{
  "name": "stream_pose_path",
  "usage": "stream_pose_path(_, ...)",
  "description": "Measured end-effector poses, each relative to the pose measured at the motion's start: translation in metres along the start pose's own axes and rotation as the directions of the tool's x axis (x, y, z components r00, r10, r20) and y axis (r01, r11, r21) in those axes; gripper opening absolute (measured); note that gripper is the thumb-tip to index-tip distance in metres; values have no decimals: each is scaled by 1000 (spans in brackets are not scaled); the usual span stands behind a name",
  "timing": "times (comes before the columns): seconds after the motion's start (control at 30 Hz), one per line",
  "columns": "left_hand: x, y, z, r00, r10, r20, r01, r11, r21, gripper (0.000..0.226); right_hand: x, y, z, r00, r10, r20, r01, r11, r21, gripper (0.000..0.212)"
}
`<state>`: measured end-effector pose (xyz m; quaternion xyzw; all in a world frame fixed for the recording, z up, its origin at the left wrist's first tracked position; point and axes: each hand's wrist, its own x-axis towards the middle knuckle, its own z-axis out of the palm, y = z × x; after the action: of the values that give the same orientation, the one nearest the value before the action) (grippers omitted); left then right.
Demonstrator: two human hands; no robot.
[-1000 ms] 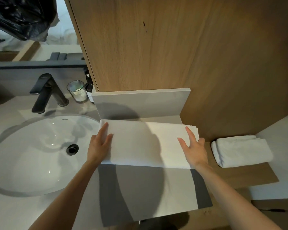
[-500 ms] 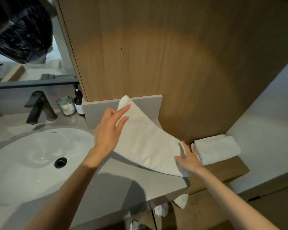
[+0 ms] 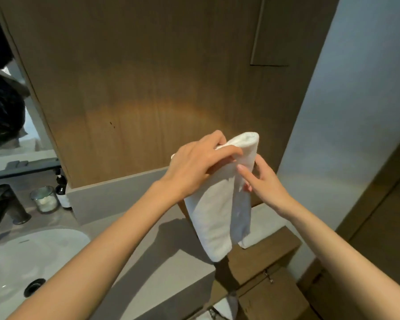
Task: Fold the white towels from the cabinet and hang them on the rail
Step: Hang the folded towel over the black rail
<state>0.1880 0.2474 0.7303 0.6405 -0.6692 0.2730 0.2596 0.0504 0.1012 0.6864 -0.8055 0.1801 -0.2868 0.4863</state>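
Observation:
A folded white towel (image 3: 214,218) hangs doubled over in the air above the counter's right end, its fold at the top and both ends pointing down. My left hand (image 3: 194,163) grips it near the top from the left. My right hand (image 3: 261,181) touches its right layer, fingers partly behind the cloth. No rail shows in this view. The second folded towel seen earlier is hidden behind the hanging towel.
The grey counter (image 3: 162,262) runs left to a white sink (image 3: 21,262) with a dark tap (image 3: 2,204). A glass jar (image 3: 44,199) and a small bottle (image 3: 61,190) stand by the mirror. A wooden panel (image 3: 148,77) fills the back; a wooden shelf (image 3: 263,252) sits lower right.
The towel left the counter: my left hand swung its left end up and over to the right, and it now hangs doubled between both hands. The view tilted up.

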Motion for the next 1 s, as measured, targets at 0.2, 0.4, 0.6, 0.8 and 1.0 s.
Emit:
stream_pose_path(0.2, 85, 51, 4, 991, 123, -47, -127, 985, -113, 26, -25, -34, -97, 996, 14, -87, -7, 997, 77, 43)
stream_pose_path(0.4, 161, 126, 10, 980, 161, -115, -163, 986, -16, 21, -46, -48, -199, 985, -1, -170, 10, 999, 52, 29)
stream_pose_path(0.6, 227, 187, 14, 976, 19, -217, -41, 995, -96, 41, -48, -66, -287, 957, -90, -276, 107, 993, 48, 26)
stream_pose_path(0.8, 297, 222, 45, 793, -298, -531, 216, 953, -213, 63, -21, -90, -363, 907, -119, -403, 142, 989, 28, 20)
stream_pose_path(1.0, 348, 239, 69, 704, -701, 115, 508, 383, -771, 88, 10, -112, -428, 861, -110, -496, 198, 972, 127, 27)
